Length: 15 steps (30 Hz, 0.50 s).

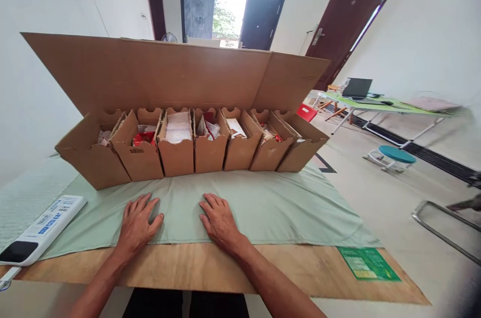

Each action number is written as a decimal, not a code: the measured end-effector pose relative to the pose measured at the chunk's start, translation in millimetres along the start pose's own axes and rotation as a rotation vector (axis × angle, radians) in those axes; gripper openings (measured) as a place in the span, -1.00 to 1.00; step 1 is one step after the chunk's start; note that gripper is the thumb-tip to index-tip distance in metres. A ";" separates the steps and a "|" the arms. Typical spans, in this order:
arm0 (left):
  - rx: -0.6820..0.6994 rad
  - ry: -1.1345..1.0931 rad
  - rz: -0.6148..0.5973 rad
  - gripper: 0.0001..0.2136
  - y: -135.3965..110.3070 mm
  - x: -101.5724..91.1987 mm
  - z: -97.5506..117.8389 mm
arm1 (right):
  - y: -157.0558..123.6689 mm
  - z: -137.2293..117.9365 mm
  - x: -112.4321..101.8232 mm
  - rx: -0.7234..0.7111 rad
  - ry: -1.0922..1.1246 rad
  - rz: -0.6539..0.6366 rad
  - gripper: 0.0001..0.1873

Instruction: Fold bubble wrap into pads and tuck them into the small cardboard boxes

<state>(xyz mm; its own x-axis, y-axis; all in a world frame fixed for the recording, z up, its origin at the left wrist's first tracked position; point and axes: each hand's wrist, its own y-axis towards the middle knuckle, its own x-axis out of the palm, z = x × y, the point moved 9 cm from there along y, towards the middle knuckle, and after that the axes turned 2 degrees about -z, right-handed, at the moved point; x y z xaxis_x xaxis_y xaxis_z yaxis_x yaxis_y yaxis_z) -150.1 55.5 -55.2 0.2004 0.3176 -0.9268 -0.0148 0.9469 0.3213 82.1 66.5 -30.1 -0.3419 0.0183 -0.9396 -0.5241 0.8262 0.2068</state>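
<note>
My left hand [137, 222] and my right hand [218, 220] lie flat, fingers spread, on a pale green cloth [263, 208] covering a wooden table [210, 268]. Neither holds anything. Just beyond them stands a long cardboard box [93, 165] with its lid [158, 72] raised behind it. The box is split into several compartments holding white and red packets, such as a white stack [178, 127] and a red packet [143, 137].
A long white device with blue print [41, 230] lies at the table's left edge. A green card [367, 264] sits on the bare wood at right. On the floor to the right are a green folding table with a laptop [356, 87] and a teal stool [396, 154].
</note>
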 end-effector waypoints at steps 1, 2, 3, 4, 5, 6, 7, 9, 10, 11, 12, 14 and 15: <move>-0.005 0.000 -0.002 -0.55 0.0 -0.7 -0.3 | -0.4 -0.9 -0.2 0.004 -0.009 0.000 -0.68; -0.010 -0.002 -0.003 -0.55 0.1 -1.5 -0.5 | -0.7 -1.9 -0.6 0.009 -0.018 0.000 -0.68; -0.015 -0.009 -0.005 -0.56 0.2 -2.3 -0.7 | -0.9 -2.8 -1.0 0.012 -0.028 0.001 -0.69; -0.021 -0.019 -0.007 -0.57 0.5 -3.2 -0.5 | -0.9 -3.7 -1.6 0.015 -0.039 0.003 -0.69; -0.028 -0.033 -0.008 -0.58 1.0 -4.6 -0.1 | -0.7 -4.5 -2.4 0.016 -0.049 0.007 -0.69; -0.035 -0.052 -0.004 -0.58 1.6 -6.9 0.7 | -0.4 -5.2 -3.1 0.016 -0.060 0.011 -0.69; -0.039 -0.081 0.006 -0.59 2.2 -10.2 2.1 | 0.0 -5.9 -3.8 0.014 -0.069 0.016 -0.69; -0.044 -0.148 0.038 -0.60 3.0 -18.8 5.7 | 1.0 -6.9 -4.8 0.011 -0.080 0.021 -0.69; -0.048 -0.177 0.052 -0.61 3.2 -23.3 7.3 | 1.4 -7.5 -4.9 0.010 -0.081 0.021 -0.69; -0.055 -0.197 0.060 -0.62 3.2 -27.0 8.5 | 1.8 -8.1 -4.7 0.009 -0.079 0.016 -0.69; -0.065 -0.204 0.058 -0.63 3.2 -29.4 8.8 | 2.3 -8.7 -4.0 0.009 -0.073 0.009 -0.68; -0.090 -0.206 0.038 -0.63 3.2 -30.7 7.2 | 3.7 -9.4 -1.2 0.011 -0.055 -0.014 -0.66; -0.098 -0.209 0.025 -0.62 3.2 -29.9 5.6 | 4.7 -9.4 0.8 0.014 -0.043 -0.027 -0.64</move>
<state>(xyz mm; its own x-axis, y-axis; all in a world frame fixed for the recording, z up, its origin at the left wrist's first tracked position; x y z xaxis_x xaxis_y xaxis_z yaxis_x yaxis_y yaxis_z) -150.7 48.7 -25.3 0.3969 0.3333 -0.8552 -0.1149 0.9424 0.3140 72.0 65.1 -27.3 -0.2936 0.0198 -0.9557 -0.5217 0.8344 0.1776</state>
